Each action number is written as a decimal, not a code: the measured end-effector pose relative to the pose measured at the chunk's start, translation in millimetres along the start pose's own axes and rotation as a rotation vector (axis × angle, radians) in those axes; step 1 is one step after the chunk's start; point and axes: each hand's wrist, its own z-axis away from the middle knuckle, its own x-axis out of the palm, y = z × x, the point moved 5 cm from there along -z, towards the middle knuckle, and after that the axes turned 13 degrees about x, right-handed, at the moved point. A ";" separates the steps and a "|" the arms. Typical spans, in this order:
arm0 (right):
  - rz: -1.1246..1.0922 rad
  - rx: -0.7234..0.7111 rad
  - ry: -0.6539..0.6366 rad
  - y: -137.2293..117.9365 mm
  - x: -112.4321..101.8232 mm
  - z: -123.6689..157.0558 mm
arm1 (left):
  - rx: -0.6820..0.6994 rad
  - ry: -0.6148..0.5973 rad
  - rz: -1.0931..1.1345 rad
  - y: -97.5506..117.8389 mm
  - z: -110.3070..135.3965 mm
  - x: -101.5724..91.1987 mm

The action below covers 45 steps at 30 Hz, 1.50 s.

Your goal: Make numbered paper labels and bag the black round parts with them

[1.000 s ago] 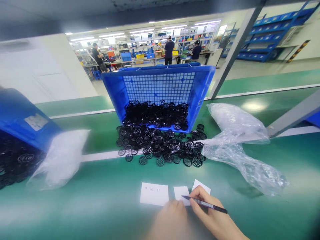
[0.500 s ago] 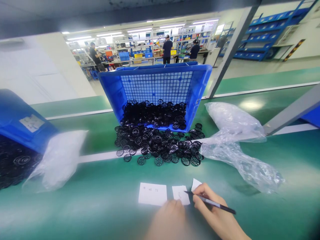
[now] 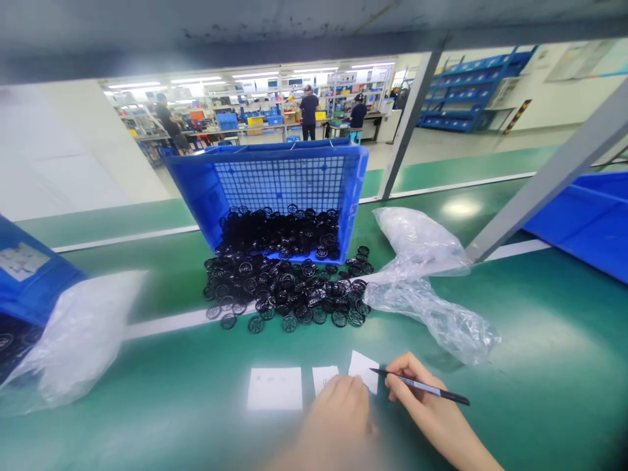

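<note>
My right hand (image 3: 426, 409) is closed round a black marker pen (image 3: 432, 389) with a pale label. The pen's tip is over a blank-looking white paper slip (image 3: 360, 364), though I cannot tell whether it touches. My left hand (image 3: 338, 412), somewhat blurred, lies palm down with its fingers on the slips, partly covering a middle slip (image 3: 320, 377) that bears a mark. Left of it lies a larger white paper (image 3: 275, 390) with faint writing. Beyond the papers spreads a heap of black spoked plastic rings (image 3: 289, 288).
A blue crate (image 3: 356, 203) lies tipped on its side, rings spilling from it onto the green table (image 3: 186, 386). Clear plastic bags (image 3: 432, 307) lie at right, another bag (image 3: 93, 327) at left. Metal posts (image 3: 549, 183) and further blue crates (image 3: 589, 222) flank the area. Several people stand or sit in the background.
The view has swung right. My left hand has shifted right, toward the rightmost slip, partly covering the middle one. The pen tip has moved from the middle slip to the rightmost.
</note>
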 end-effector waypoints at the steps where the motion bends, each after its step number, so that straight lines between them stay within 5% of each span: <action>1: 0.025 -0.018 -0.006 -1.9 2.1 0.1 | -0.003 -0.003 0.004 -0.4 -3.3 3.2; 17: 0.163 -0.102 -0.056 -9.5 6.5 0.8 | -0.027 -0.045 0.013 0.9 -0.9 14.6; 23: 0.067 -0.061 0.043 1.0 -6.4 -0.8 | -0.037 -0.039 0.044 1.2 0.5 16.7; 29: 0.183 -0.143 -0.152 -4.2 -0.3 12.7 | -0.045 -0.006 0.097 -4.1 -2.6 -7.3; 36: 0.374 -0.189 -0.086 16.3 -54.1 -1.9 | -0.105 -0.079 0.036 -12.4 37.6 -57.6; 40: 0.451 -0.228 -0.065 32.8 -84.7 -15.1 | -0.150 -0.098 0.040 -9.8 52.3 -55.9; 45: 0.518 -0.334 0.016 26.3 -95.9 -18.6 | -0.174 -0.116 -0.009 -15.1 51.4 -46.0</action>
